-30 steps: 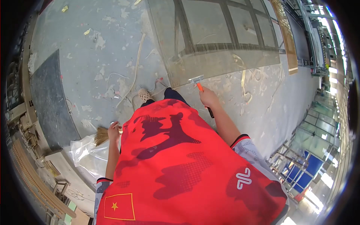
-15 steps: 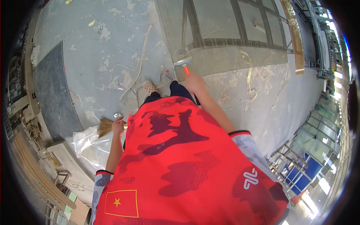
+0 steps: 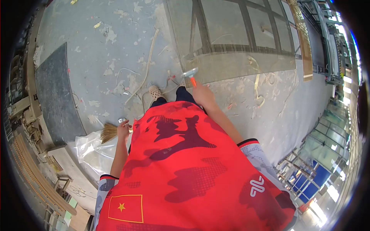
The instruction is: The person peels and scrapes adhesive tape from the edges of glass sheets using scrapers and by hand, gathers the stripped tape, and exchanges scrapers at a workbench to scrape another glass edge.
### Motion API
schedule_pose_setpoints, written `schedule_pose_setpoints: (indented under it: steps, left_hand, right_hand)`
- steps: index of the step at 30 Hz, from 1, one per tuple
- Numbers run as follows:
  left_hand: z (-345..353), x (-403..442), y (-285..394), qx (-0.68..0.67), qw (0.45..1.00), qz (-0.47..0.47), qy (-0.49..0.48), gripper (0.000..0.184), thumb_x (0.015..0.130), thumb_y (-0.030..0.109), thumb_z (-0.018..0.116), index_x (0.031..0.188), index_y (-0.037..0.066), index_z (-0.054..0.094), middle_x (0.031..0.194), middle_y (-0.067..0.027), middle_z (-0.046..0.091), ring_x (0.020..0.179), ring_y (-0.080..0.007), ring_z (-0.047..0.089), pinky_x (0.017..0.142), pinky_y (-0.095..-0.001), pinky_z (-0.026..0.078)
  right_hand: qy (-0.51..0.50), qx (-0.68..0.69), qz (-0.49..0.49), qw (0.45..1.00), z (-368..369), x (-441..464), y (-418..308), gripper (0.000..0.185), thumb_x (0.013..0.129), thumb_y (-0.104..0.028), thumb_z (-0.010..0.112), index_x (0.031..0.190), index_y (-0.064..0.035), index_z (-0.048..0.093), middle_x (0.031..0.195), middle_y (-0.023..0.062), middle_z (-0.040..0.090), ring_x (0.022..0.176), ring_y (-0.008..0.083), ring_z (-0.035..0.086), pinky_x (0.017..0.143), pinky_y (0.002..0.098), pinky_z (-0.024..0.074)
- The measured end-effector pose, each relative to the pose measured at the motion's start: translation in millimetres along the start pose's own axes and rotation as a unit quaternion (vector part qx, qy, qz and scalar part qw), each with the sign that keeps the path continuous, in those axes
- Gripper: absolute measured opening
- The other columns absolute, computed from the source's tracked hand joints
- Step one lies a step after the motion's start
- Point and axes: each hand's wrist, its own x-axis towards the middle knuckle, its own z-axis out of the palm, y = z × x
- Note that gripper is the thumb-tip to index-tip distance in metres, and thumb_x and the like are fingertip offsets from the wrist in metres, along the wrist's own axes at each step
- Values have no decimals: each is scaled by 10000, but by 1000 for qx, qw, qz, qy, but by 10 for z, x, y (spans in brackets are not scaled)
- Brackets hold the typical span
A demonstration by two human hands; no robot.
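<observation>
My right hand [image 3: 203,96] is closed around the orange handle of a scraper [image 3: 189,72], whose wide metal head sits crosswise. In view, that head overlaps the near left corner of a large glass pane [image 3: 243,66]; I cannot tell whether it touches. Down at my left side, my left hand [image 3: 123,131] has its fingers curled on a small shiny metallic object [image 3: 122,121], too small to name. Behind that hand lie the straw bristles of a broom [image 3: 109,133] and a clear plastic sheet [image 3: 92,150].
Dark metal bars [image 3: 246,23] show through the pane. Loose strips [image 3: 146,67] and scraps litter the grey floor [image 3: 104,46]. A dark mat [image 3: 59,88] lies to the left, near a long machine bench [image 3: 34,100]. Glass racks with a blue panel [image 3: 314,181] stand at right.
My right hand and the scraper have come slightly closer to my body. The left hand is nearly unchanged, and the whole view has shifted a little.
</observation>
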Motion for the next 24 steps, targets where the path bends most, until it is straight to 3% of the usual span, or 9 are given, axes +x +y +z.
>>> schedule_pose_setpoints:
  steps: [5, 8, 9, 11, 16, 17, 19, 22, 24]
  left_hand:
    - [-85, 112, -92, 29, 999, 21, 6, 257, 989, 187, 580, 1194, 92, 703, 784, -48, 693, 614, -126, 623, 520, -293, 496]
    - [-162, -25, 217, 15, 999, 12, 28, 252, 994, 203, 591, 1155, 60, 721, 706, -28, 644, 567, -102, 576, 528, -266, 460]
    - [-158, 52, 319, 1, 999, 33, 36, 257, 996, 205, 591, 1156, 51, 721, 688, -19, 627, 572, -92, 564, 535, -257, 449]
    - [-125, -181, 930, -8, 998, 50, 43, 266, 1002, 214, 586, 1165, 50, 719, 691, -2, 602, 585, -79, 539, 537, -255, 427]
    - [30, -903, 2856, -59, 965, 255, 8, 277, 997, 250, 616, 1138, 31, 711, 741, 18, 588, 629, -70, 496, 584, -238, 411]
    - [54, -980, 3091, -66, 949, 308, 0, 284, 996, 264, 625, 1131, 28, 709, 742, 20, 585, 641, -68, 484, 591, -236, 408]
    - [62, -1160, 3521, -71, 920, 382, -56, 278, 979, 256, 667, 1126, 24, 708, 758, 33, 596, 669, -61, 470, 600, -237, 405]
    - [32, -1381, 3926, 50, 901, 421, -92, 235, 958, 216, 700, 1083, 18, 718, 769, 49, 594, 682, -51, 476, 603, -235, 403]
    - [113, -1298, 3928, 11, 902, 414, -119, 217, 950, 204, 711, 1059, 16, 723, 752, 57, 580, 676, -50, 476, 596, -234, 396]
  right_hand:
    - [-13, 122, -27, 992, -309, 399, -204, 382, 986, -315, 456, 1250, -71, 582, 1048, 252, 694, 996, 440, 668, 886, 559, 499]
    - [145, 166, -103, 970, -426, 278, -180, 421, 1007, -328, 499, 1325, -56, 550, 782, 138, 680, 586, 240, 675, 579, 392, 530]
    - [136, 199, -103, 965, -492, 144, -202, 425, 1008, -319, 514, 1350, -68, 542, 771, 117, 673, 588, 211, 666, 581, 372, 524]
    - [127, 236, -107, 958, -585, -175, -295, 432, 1010, -311, 529, 1375, -79, 533, 761, 96, 667, 590, 181, 657, 582, 351, 518]
    - [60, 291, -218, 930, -757, -699, -561, 421, 1000, -229, 573, 1391, -80, 529, 733, 59, 647, 633, 125, 619, 616, 300, 500]
    - [55, 295, -225, 927, -793, -784, -618, 421, 1000, -229, 573, 1391, -80, 529, 733, 59, 647, 633, 125, 619, 616, 300, 500]
    - [35, 267, -241, 932, -901, -936, -734, 412, 983, -286, 583, 1346, -98, 542, 851, 148, 690, 809, 352, 682, 708, 421, 507]
    - [37, 231, -269, 934, -996, -1058, -834, 413, 980, -280, 591, 1346, -96, 540, 886, 174, 685, 826, 379, 671, 723, 437, 504]
    - [41, 227, -279, 932, -1069, -1130, -904, 412, 980, -277, 589, 1349, -102, 540, 900, 182, 685, 837, 389, 668, 729, 443, 503]
